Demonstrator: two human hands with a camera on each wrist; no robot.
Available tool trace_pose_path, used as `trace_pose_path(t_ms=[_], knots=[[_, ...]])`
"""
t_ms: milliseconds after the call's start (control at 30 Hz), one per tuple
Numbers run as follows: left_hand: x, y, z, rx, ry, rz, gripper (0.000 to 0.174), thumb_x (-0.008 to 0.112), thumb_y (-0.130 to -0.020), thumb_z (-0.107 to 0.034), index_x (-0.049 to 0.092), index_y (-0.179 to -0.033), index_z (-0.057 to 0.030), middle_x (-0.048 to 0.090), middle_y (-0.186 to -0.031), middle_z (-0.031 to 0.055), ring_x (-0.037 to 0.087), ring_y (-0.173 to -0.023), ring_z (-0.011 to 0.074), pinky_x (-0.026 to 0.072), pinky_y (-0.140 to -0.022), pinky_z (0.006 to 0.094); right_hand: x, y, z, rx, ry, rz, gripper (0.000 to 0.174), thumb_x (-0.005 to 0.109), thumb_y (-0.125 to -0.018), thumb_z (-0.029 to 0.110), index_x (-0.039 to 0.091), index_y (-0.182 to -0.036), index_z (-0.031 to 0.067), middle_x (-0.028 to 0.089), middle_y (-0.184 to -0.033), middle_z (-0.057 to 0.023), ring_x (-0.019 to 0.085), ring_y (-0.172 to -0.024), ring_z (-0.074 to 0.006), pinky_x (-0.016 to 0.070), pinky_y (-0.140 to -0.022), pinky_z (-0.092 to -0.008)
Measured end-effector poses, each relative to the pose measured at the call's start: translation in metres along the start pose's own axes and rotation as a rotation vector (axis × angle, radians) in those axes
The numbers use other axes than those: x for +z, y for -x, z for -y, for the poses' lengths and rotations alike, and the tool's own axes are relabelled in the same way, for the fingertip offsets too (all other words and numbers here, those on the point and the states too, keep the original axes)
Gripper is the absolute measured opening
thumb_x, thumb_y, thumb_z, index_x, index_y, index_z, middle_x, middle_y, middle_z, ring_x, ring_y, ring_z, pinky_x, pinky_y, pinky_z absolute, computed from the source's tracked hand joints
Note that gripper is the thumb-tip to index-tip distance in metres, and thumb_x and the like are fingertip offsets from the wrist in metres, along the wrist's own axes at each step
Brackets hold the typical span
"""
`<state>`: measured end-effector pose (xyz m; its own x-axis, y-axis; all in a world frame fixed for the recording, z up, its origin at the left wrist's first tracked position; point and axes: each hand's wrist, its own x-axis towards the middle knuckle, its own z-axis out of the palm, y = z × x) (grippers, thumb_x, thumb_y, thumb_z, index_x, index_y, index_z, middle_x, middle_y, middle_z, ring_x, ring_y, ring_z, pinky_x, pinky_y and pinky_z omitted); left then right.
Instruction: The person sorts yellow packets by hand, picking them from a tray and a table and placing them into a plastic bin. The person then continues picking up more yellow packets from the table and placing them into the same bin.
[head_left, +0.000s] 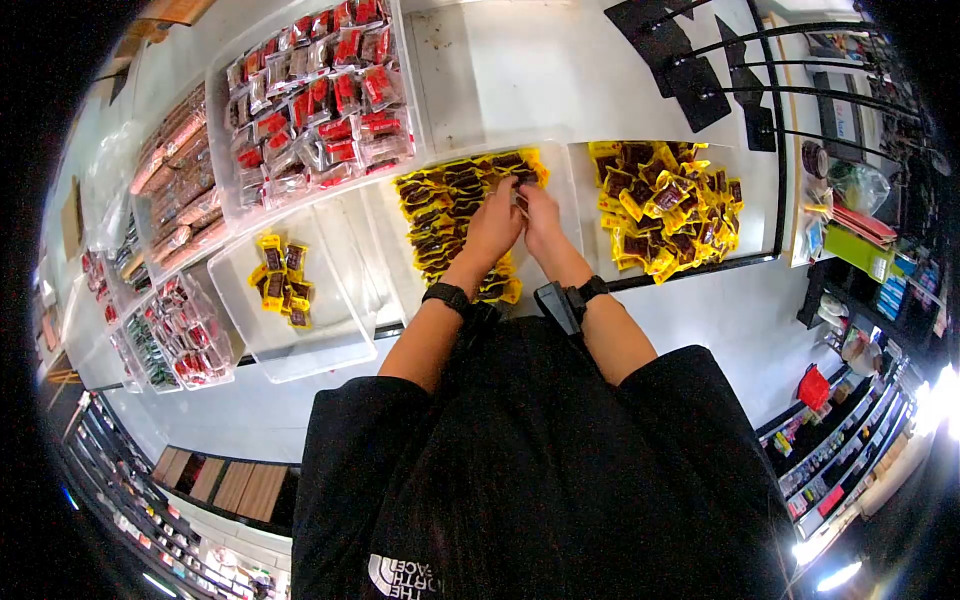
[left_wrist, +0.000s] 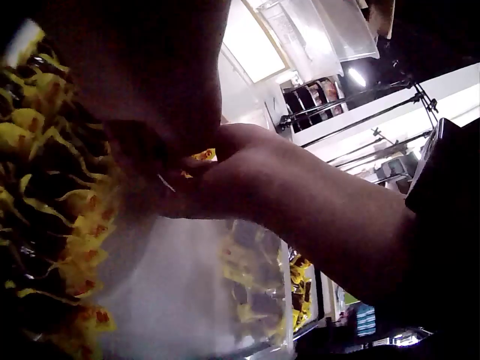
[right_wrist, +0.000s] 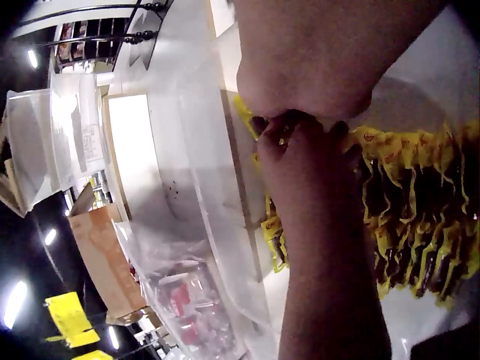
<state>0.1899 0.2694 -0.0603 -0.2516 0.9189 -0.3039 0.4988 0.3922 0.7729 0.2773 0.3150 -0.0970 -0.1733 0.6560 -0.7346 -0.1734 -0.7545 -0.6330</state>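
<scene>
Both my hands meet over the far part of a clear bin, above rows of yellow snack packets (head_left: 440,215) with dark contents, set on edge. My left hand (head_left: 495,222) has its fingers curled in at a small packet, its thumb and forefinger pinching it in the right wrist view. Close against it, my right hand (head_left: 543,212) grips at the same spot with bent fingers. Between the hands, a bit of yellow-orange wrapper (left_wrist: 202,155) shows in the left wrist view; the fingers hide most of that packet.
To the right, a bin holds a loose heap of yellow packets (head_left: 665,205). A clear tray (head_left: 335,335) with several yellow packets stands to the left. Beyond it is a large bin of red-labelled packets (head_left: 320,95). Black metal stands (head_left: 700,85) occupy the back right.
</scene>
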Motion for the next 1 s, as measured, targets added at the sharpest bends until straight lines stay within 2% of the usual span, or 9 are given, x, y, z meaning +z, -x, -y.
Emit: trace_pose_path(t_ms=[133,200,367,433,533,700,800,933,1000], knots=[[0.0,0.006,-0.006,0.031,-0.007,-0.081,0.047,0.048,-0.075,-0.007,0.038,-0.12,0.0015,0.045,-0.114,0.0257,0.049,-0.098,0.0411,0.0431,-0.081,0.0441,0.01,0.015,0.014,-0.009,0.068,-0.063,0.011,0.053,-0.08,0.012,0.054,-0.089,0.0058,0.053,-0.087,-0.0034,0.05,-0.081,-0.0143,0.041,-0.07,-0.0285],[-0.001,0.007,-0.007,0.029,0.004,-0.088,0.047,0.049,-0.075,-0.007,0.038,-0.12,0.0022,0.044,-0.114,0.0256,0.049,-0.099,0.0411,0.0426,-0.082,0.0436,0.01,0.014,0.012,-0.057,-0.048,0.004,0.013,0.054,-0.079,0.012,0.054,-0.09,0.0076,0.053,-0.087,-0.0021,0.048,-0.083,-0.0138,0.0399,-0.071,-0.0285],[-0.002,0.009,-0.003,0.05,0.019,-0.096,0.047,0.049,-0.074,-0.006,0.038,-0.119,0.0043,0.043,-0.116,0.0257,0.048,-0.099,0.0416,0.0423,-0.083,0.043,0.012,0.018,0.018,-0.033,0.007,0.05,0.012,0.053,-0.08,0.013,0.053,-0.091,0.007,0.054,-0.087,-0.0022,0.049,-0.084,-0.0139,0.0392,-0.074,-0.0284],[-0.003,0.011,-0.002,0.034,0.078,-0.045,0.049,0.052,-0.075,-0.008,0.035,-0.12,0.0012,0.038,-0.12,0.0268,0.04,-0.109,0.0428,0.0369,-0.091,0.043,0.01,0.018,0.015,-0.016,0.021,0.11,0.012,0.051,-0.081,0.014,0.054,-0.09,0.0064,0.054,-0.087,-0.0024,0.05,-0.083,-0.0141,0.0391,-0.075,-0.0284],[-0.006,0.012,-0.007,-0.061,0.091,-0.018,0.047,0.051,-0.076,-0.009,0.036,-0.119,0.0013,0.039,-0.119,0.0265,0.042,-0.106,0.0435,0.0385,-0.089,0.0436,0.008,0.005,0.008,0.0,0.044,0.136,0.011,0.05,-0.082,0.015,0.054,-0.089,0.0061,0.055,-0.086,-0.0029,0.051,-0.082,-0.0148,0.0405,-0.074,-0.029],[-0.007,0.009,-0.008,-0.007,0.057,-0.036,0.043,0.048,-0.078,-0.012,0.038,-0.118,0.0016,0.041,-0.118,0.0254,0.047,-0.099,0.043,0.0418,-0.084,0.0435,-0.011,-0.017,-0.01,0.133,-0.196,0.285,0.015,0.05,-0.084,0.018,0.055,-0.091,0.0055,0.058,-0.088,-0.0059,0.054,-0.082,-0.0194,0.0434,-0.075,-0.0314],[-0.003,0.01,-0.005,-0.041,0.045,-0.086,0.042,0.045,-0.079,-0.013,0.039,-0.118,0.0015,0.042,-0.117,0.0249,0.051,-0.095,0.042,0.0439,-0.08,0.0438,0.004,-0.007,0.009,0.212,-0.203,0.179,0.02,0.049,-0.086,0.024,0.054,-0.094,0.0061,0.059,-0.088,-0.0076,0.054,-0.082,-0.021,0.0429,-0.079,-0.0325],[-0.004,0.011,-0.005,-0.063,0.035,-0.18,0.042,0.046,-0.079,-0.014,0.039,-0.117,0.0007,0.042,-0.117,0.0249,0.051,-0.093,0.0417,0.044,-0.079,0.0443,0.012,-0.018,0.012,0.248,-0.233,0.198,0.025,0.052,-0.086,0.029,0.053,-0.097,0.0067,0.059,-0.09,-0.0089,0.055,-0.081,-0.0209,0.0441,-0.077,-0.0337],[-0.011,0.01,-0.013,-0.104,0.042,-0.085,0.045,0.045,-0.079,-0.014,0.036,-0.121,0.0,0.038,-0.121,0.0251,0.047,-0.102,0.0414,0.0411,-0.085,0.0437,0.013,-0.021,0.011,0.201,-0.141,0.126,0.029,0.057,-0.084,0.032,0.054,-0.098,0.0069,0.059,-0.09,-0.0086,0.055,-0.081,-0.0211,0.0457,-0.074,-0.0338]])
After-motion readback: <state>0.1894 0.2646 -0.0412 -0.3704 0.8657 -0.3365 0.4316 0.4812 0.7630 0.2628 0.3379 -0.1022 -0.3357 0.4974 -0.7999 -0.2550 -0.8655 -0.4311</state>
